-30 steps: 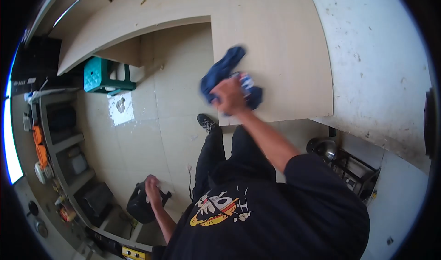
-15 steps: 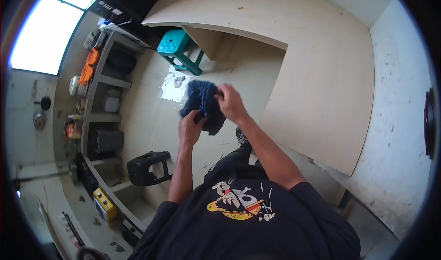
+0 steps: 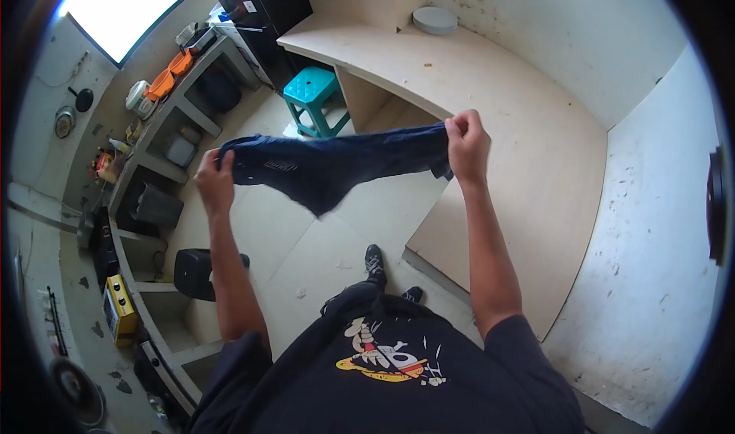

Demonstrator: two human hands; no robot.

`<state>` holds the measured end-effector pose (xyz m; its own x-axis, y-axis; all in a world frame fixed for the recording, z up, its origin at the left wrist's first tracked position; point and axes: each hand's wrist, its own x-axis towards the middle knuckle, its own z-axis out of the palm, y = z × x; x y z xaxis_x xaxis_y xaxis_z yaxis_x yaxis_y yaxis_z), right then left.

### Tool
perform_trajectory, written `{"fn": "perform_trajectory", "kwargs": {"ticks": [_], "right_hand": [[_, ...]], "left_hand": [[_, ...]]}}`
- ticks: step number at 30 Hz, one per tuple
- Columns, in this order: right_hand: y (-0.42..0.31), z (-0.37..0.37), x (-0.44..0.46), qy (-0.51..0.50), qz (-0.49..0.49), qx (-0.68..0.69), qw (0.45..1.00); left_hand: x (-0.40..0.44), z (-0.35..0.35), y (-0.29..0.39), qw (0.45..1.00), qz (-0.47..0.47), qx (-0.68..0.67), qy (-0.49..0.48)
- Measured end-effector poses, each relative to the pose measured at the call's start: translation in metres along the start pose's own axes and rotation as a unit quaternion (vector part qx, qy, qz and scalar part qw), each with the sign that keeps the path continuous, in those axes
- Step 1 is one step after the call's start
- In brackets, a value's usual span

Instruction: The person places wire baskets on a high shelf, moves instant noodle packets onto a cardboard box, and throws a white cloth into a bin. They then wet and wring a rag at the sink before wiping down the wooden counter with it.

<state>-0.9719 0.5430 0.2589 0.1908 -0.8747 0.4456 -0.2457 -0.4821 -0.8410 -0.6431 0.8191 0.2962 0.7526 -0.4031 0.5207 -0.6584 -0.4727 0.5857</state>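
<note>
Head view, and it's a two-handed hold: the navy cloth [image 3: 321, 166] is strung out in mid-air in front of the person, one end in each fist! Left hand [image 3: 217, 180] has its end pinched tight between thumb and curled fingers; right hand [image 3: 471, 150] is closed just as firmly on the other, a little higher in view. Look at that middle, sagging to a soft point over the pale tiled floor [image 3: 337, 246], with small light lettering showing near the left grip. Behind the right hand spreads the light wooden counter [image 3: 528, 181], a round white dish [image 3: 435, 20] sitting at its far end. Just beyond the cloth stands a teal plastic stool [image 3: 310, 88], near the counter's open bay. Over on the left, a black stool [image 3: 193, 273] sits close by the left forearm, the concrete shelving [image 3: 147, 181] runs along the wall, orange containers [image 3: 162, 85] line its top, and a yellow box [image 3: 120, 311] rests nearer the person.
</note>
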Motion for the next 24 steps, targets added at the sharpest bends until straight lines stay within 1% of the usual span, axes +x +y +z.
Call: {"fn": "perform_trajectory", "kwargs": {"ticks": [1,4,5,6,7,8,9,10,12,13,16,17,18,20,21,24], "right_hand": [[-0.016,-0.011,-0.003,0.015,-0.023,0.031,0.999],[-0.030,-0.009,-0.028,0.075,-0.072,0.075,0.992],[-0.019,-0.003,-0.037,0.030,-0.099,0.049,0.993],[0.004,0.009,-0.052,-0.016,-0.122,0.022,0.992],[0.028,0.019,-0.070,-0.108,-0.071,-0.059,0.990],[0.055,0.025,-0.086,-0.176,0.019,-0.096,0.980],[0.056,0.018,-0.101,-0.157,0.043,-0.074,0.984],[0.057,0.015,-0.106,-0.136,0.061,-0.051,0.988],[0.046,0.003,-0.113,-0.145,0.088,-0.020,0.985],[0.044,-0.003,-0.118,-0.150,0.105,-0.006,0.983],[0.064,-0.014,-0.130,-0.172,0.116,0.017,0.978],[0.071,-0.019,-0.137,-0.203,0.124,0.001,0.971],[0.074,-0.026,-0.146,-0.236,0.144,0.008,0.961],[0.073,-0.048,-0.173,-0.307,0.186,0.018,0.933],[0.078,-0.058,-0.193,-0.339,0.189,0.014,0.922],[0.088,-0.085,-0.265,-0.357,0.169,0.017,0.919]], "left_hand": [[-0.002,-0.008,0.003,0.999,0.021,-0.026,0.026],[-0.016,-0.016,0.001,0.987,0.047,-0.133,0.078],[-0.024,-0.011,-0.004,0.994,0.007,-0.096,0.053],[-0.031,-0.004,-0.006,1.000,0.022,0.007,0.019],[-0.034,0.005,-0.019,0.998,-0.012,0.054,-0.028],[-0.037,0.013,-0.036,0.991,-0.045,0.104,-0.074],[-0.036,0.013,-0.050,0.991,-0.062,0.091,-0.077],[-0.028,0.013,-0.047,0.995,-0.038,0.080,-0.047],[-0.041,0.010,-0.047,0.997,-0.004,0.071,-0.016],[-0.039,0.010,-0.047,0.998,-0.014,0.052,-0.022],[-0.034,0.010,-0.030,0.997,0.008,-0.026,-0.068],[-0.034,0.012,-0.022,0.993,0.038,-0.065,-0.087],[-0.034,0.013,-0.014,0.991,0.063,-0.073,-0.089],[-0.044,0.002,0.026,0.985,0.101,-0.095,-0.100],[-0.051,-0.009,0.054,0.983,0.109,-0.088,-0.122],[-0.066,-0.035,0.095,0.951,0.135,-0.078,-0.267]]}}
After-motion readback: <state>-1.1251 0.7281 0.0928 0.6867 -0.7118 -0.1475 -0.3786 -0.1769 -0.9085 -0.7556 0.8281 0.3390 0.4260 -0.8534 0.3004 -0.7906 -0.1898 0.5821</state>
